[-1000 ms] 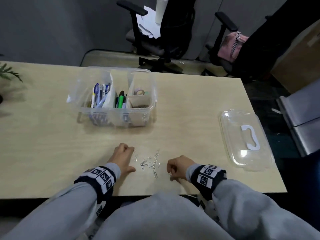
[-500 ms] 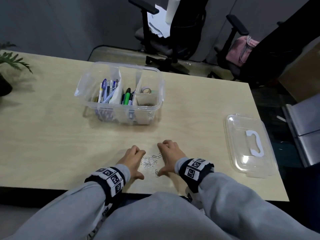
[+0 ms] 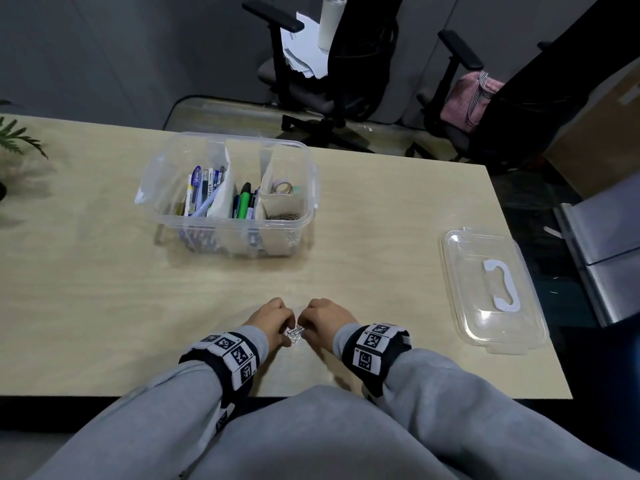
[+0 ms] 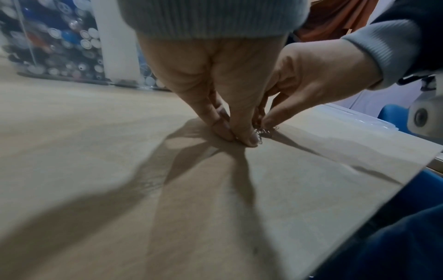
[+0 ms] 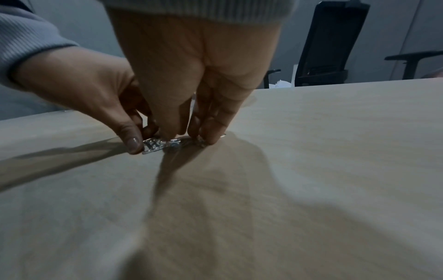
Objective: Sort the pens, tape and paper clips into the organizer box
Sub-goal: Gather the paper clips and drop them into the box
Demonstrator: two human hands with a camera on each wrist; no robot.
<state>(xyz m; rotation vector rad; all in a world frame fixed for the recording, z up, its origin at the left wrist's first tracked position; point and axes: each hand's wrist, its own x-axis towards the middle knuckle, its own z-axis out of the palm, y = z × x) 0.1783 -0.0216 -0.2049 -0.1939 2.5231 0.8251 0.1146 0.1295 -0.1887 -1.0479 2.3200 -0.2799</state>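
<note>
Two-hand grip on paper clips (image 3: 293,332)

At frame centre, the left hand (image 4: 210,75) and right hand (image 4: 311,75) press fingertips together around silver paper clips (image 4: 264,131) (partly hidden) on the table (image 4: 120,170).

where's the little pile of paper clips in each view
Head: paper clips low centre, between the left hand and right hand.
Left wrist: centre right, at the fingertips.
Right wrist: left of centre, beside the left thumb.
Shared landmark: both hands meeting on the wooden table.
</note>
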